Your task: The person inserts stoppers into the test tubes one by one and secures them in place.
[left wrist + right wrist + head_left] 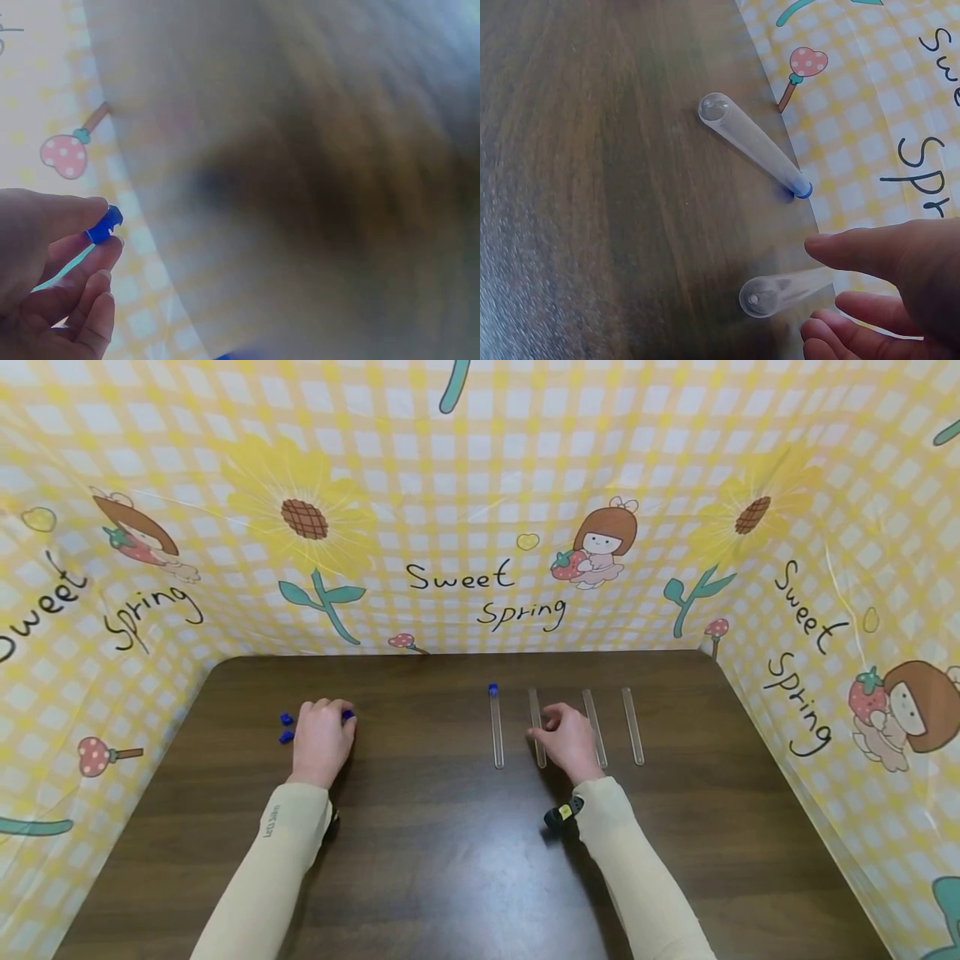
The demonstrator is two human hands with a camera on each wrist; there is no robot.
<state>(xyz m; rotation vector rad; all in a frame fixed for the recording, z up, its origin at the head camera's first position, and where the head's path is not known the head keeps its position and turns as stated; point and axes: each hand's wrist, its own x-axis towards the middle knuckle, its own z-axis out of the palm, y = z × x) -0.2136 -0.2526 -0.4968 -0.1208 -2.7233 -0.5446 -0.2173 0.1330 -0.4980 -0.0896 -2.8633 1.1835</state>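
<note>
My left hand [321,739] pinches a small blue cap [105,225] between thumb and index finger, held up off the table in the left wrist view. Two more blue caps [287,719] lie on the table just left of that hand. Over a clear test tube [533,700] without a cap, my right hand [570,742] hovers. Its thumb and fingers are spread apart, one to each side of the tube [762,297] in the right wrist view. Left of it lies a test tube [497,735] with a blue cap [493,690] on its far end.
Two more uncapped test tubes lie to the right, one [591,706] partly behind my right hand and one [632,727] beyond it. The dark wooden table [442,835] is bordered by yellow checked cloth walls [465,502] at the back and sides.
</note>
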